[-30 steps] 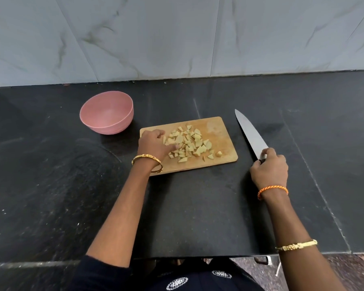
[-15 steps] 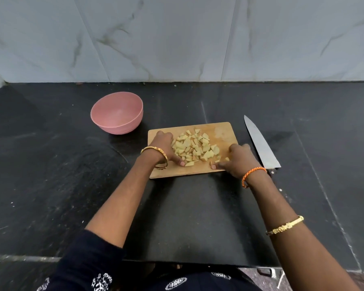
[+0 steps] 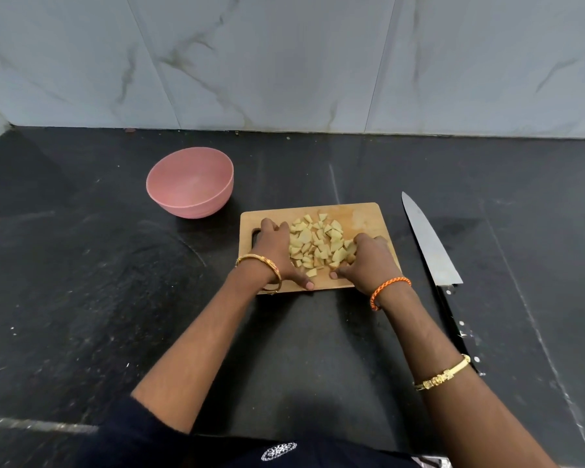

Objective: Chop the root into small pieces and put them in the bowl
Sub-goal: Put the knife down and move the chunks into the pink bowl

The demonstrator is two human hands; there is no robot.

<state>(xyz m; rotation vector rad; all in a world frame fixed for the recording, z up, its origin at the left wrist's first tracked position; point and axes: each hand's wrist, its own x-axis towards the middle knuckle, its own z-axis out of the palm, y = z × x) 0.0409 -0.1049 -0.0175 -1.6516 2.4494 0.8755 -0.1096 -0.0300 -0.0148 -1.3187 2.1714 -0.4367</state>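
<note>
Both hands are on the cutting board [image 3: 358, 214], one at each side of the heap of root pieces [image 3: 318, 243]. The left hand [image 3: 277, 253] stands on its edge at the left of the heap, fingers fairly straight and together, palm side against the pieces, thumb low near the front edge of the board. Its grip is not clamped on anything; it only presses at the heap. The right hand [image 3: 368, 260] is at the right of the heap w/ fingers curled inward over some pieces; if they really hold pieces or only scoop against them, I cannot tell. Its thumb points toward the left thumb, the two tips near but apart.

The pieces are small pale yellow chunks, lying in a loose heap approx. in the middle of the board, between the two palms. The heap has no clear long axis. The board is wood, long axis left to right, w/ a handle slot at the left end, partly under the left hand.

Both forearms come up from the bottom and lean toward each other. The left wrist has a gold bangle [image 3: 260, 265], the right an orange thread band [image 3: 387, 288].

The pink bowl [image 3: 191, 184] stands upright on the black tabletop [image 3: 81, 282], behind and left of the board, apart from it. The knife [image 3: 433, 251] lies flat at the right of the board, tip pointing away from the person, handle toward the person.
</note>
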